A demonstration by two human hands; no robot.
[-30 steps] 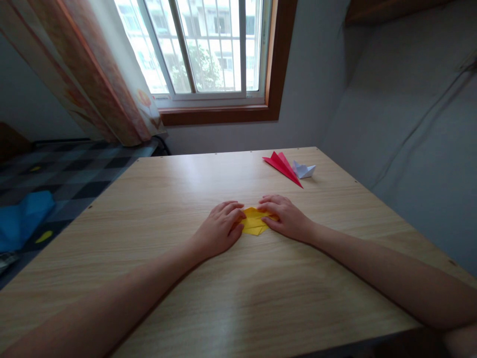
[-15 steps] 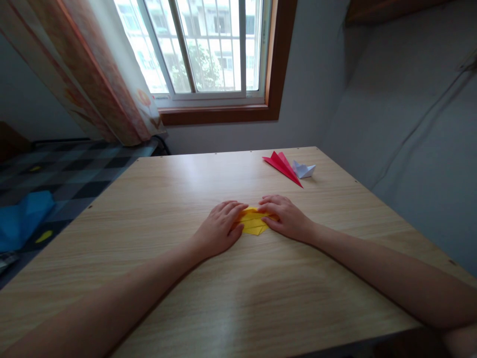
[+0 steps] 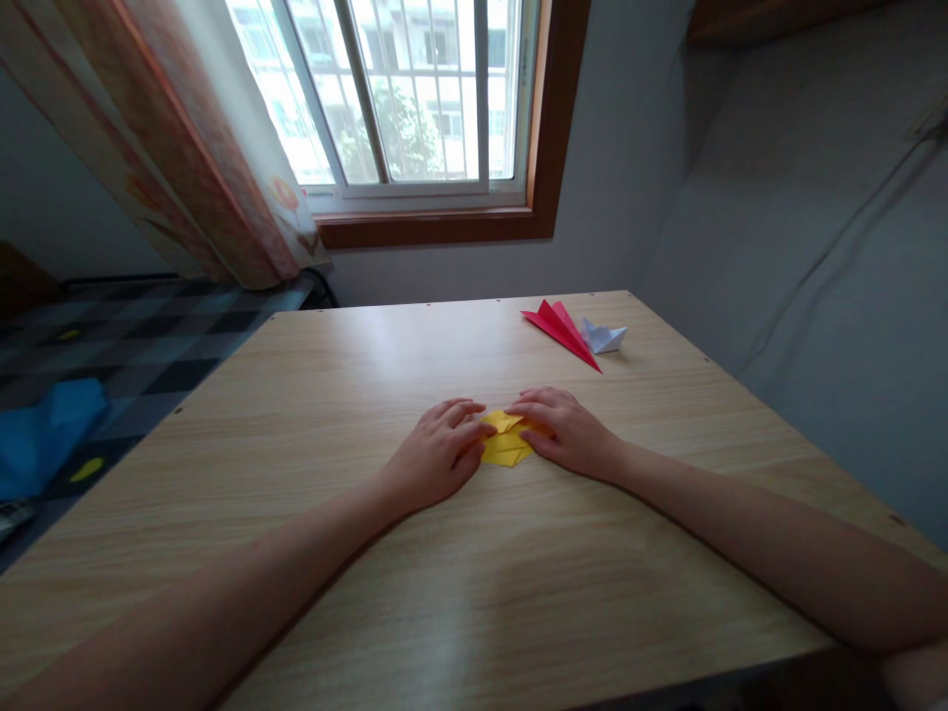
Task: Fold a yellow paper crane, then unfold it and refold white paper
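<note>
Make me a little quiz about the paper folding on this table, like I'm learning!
1. What colour is the folded paper between the left hand and the right hand?
2. True or false: the red paper plane lies right under the hands.
3. Which sits beside the red plane? A: a white folded paper, B: a blue cup, C: scissors.

Key
1. Yellow; both hands rest their fingers on it, flat on the wooden table.
2. False; it lies at the far side of the table, apart from the hands.
3. A
</note>
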